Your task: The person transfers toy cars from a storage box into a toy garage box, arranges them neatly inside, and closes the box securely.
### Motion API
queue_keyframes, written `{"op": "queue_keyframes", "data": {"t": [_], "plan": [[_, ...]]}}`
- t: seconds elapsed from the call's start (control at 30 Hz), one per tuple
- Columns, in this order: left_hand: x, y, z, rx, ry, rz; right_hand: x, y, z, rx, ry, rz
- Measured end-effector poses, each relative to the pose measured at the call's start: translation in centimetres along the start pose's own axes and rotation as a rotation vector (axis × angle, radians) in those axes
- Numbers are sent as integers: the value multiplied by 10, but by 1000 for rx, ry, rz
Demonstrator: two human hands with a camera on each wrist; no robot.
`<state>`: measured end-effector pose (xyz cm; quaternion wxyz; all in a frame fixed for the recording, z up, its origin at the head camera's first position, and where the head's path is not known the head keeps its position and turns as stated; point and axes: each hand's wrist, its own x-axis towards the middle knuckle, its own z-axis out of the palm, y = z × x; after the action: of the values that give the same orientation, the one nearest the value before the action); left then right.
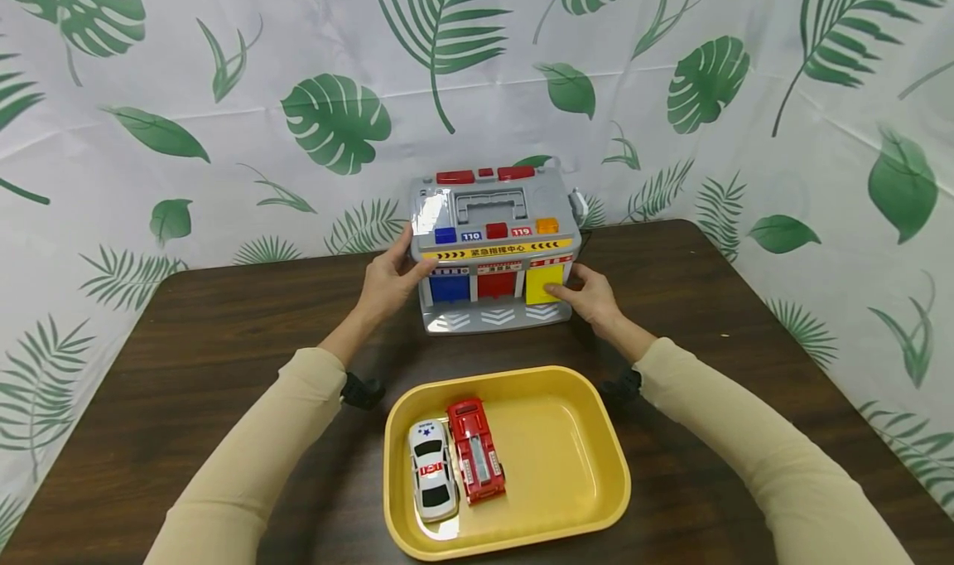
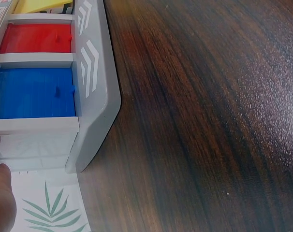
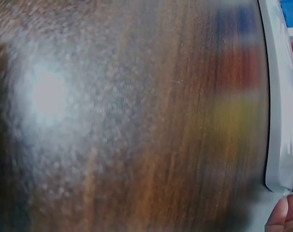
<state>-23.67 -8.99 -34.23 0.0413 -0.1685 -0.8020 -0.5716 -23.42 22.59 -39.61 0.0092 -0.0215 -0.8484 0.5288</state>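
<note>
A grey toy rescue station stands at the back of the table, with red lights and a carry handle on its roof. Its blue door and red door hang down in front. The yellow door is swung outward, slanting away from its opening in the left wrist view. My left hand grips the station's left side, thumb toward the front. At the right front corner, my right hand holds the yellow door, its thumb lying over the lower part. The right fingers are partly hidden behind the corner.
Nearer me is a yellow tray. A white police car and a red fire truck lie side by side in its left half. A leaf-print cloth hangs right behind the dark wooden table.
</note>
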Motion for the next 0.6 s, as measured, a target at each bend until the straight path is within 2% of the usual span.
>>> {"op": "queue_keyframes", "data": {"t": [0.13, 0.27, 0.53, 0.6], "plan": [[7, -17, 2, 21, 14, 13, 0, 0, 2, -28, 22, -5], [8, -19, 2, 27, 21, 11, -1, 1, 3, -54, 46, -13], [-6, 13, 0, 27, 1, 6, -3, 1, 5, -158, 104, -40], [-7, 16, 0, 36, 1, 3, -4, 2, 5, -187, 121, -46]]}}
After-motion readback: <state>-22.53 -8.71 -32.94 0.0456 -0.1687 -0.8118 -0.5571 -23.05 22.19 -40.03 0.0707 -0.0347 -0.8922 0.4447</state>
